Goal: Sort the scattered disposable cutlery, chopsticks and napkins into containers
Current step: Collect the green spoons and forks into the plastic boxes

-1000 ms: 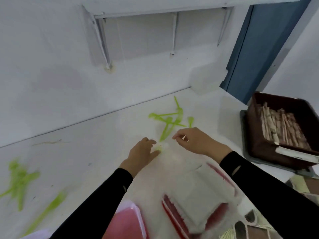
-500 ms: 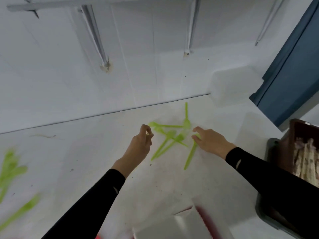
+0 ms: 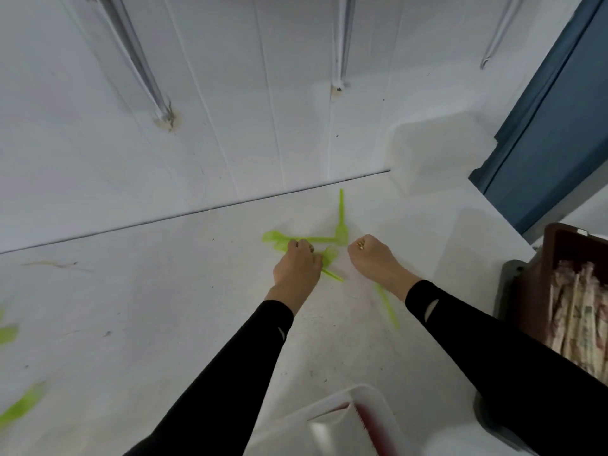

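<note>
Presently, a white tub stands at the near edge of the counter. Further in, the left hand clasps green forks lying towards the back edge; the right hand is curled, its hold undeterminable. Recommended: align handles before lifting, and collect the stray fork under the right wrist.

Lime-green plastic cutlery is lying crossed in a small pile near the wall. One fork is pointing its handle at the wall. My left hand is gripping pieces of the pile. Another green piece is lying flat by my right wrist. More green cutlery is showing blurred at far left. Wrapped chopsticks are lying packed in the brown bin on the right.
</note>
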The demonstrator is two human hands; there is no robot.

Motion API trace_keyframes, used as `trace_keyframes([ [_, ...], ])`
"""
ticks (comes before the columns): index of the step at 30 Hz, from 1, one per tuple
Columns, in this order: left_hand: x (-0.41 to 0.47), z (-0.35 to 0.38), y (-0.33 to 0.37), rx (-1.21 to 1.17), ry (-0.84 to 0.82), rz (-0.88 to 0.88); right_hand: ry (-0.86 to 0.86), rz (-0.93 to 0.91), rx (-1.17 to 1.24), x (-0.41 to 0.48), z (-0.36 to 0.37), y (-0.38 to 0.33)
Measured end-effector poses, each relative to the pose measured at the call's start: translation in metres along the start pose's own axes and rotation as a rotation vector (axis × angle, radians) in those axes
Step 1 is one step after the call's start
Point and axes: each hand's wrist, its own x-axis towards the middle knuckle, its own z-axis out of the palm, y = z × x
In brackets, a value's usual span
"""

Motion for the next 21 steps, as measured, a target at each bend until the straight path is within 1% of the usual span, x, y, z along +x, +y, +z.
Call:
trace_keyframes([
  [2, -0.001, 0.001, 0.0, 0.013, -0.004, 0.011, -0.033, -0.007, -0.015, 0.001, 0.005, 0.003],
  [5, -0.002, -0.002, 0.001, 0.033, -0.006, 0.041, -0.04, -0.048, -0.058, 0.0, 0.01, 0.007],
  [9, -0.006, -0.006, 0.0, 0.021, 0.044, 0.039, -0.034, -0.081, -0.006, 0.0, 0.014, 0.01],
  [11, -0.007, -0.006, -0.003, -0.044, 0.049, 0.05, -0.041, -0.053, -0.014, -0.001, 0.016, 0.01],
  [13, -0.009, -0.009, -0.005, -0.143, 0.051, 0.063, -0.015, -0.032, -0.083, -0.003, 0.017, 0.008],
  [17, -0.01, -0.026, 0.001, -0.297, 0.083, 0.09, 0.027, -0.051, -0.193, 0.0, 0.02, 0.006],
  [19, -0.009, -0.037, 0.009, -0.382, 0.096, 0.059, 0.01, -0.084, -0.173, 0.004, 0.019, 0.005],
  [21, -0.008, -0.045, 0.014, -0.471, 0.129, -0.009, -0.024, -0.159, -0.063, 0.008, 0.015, 0.001],
])
